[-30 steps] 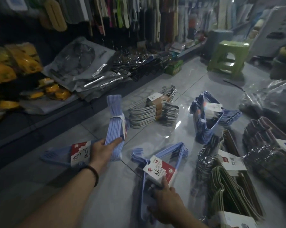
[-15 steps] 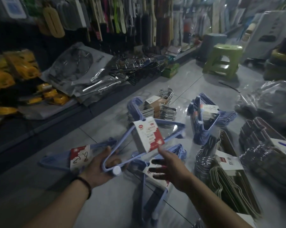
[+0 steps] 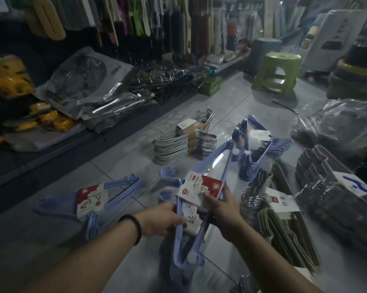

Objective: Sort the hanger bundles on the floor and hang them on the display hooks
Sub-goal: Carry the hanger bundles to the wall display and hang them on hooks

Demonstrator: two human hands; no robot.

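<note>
Both hands hold one blue hanger bundle [image 3: 217,166] with a red and white label, low over a second blue bundle [image 3: 185,248] on the floor. My left hand [image 3: 163,218] grips its left arm below the label. My right hand [image 3: 222,210] pinches the label's lower right edge. Another blue bundle [image 3: 93,199] with a red label lies flat on the tiles to the left. A standing blue bundle [image 3: 254,144] is behind. Grey hanger bundles [image 3: 178,144] are stacked beyond it. Display hooks with hanging goods [image 3: 157,22] line the back wall.
Dark and olive hanger bundles [image 3: 284,225] and black ones [image 3: 337,197] crowd the right side. A clear plastic bag [image 3: 337,123] lies at far right. A green stool [image 3: 277,72] stands at the back. A low shelf [image 3: 51,144] with packaged goods runs along the left.
The held blue bundle came down and toward me, over the bundle on the floor. My right hand closed onto its label; my left hand shifted its grip on the frame.
</note>
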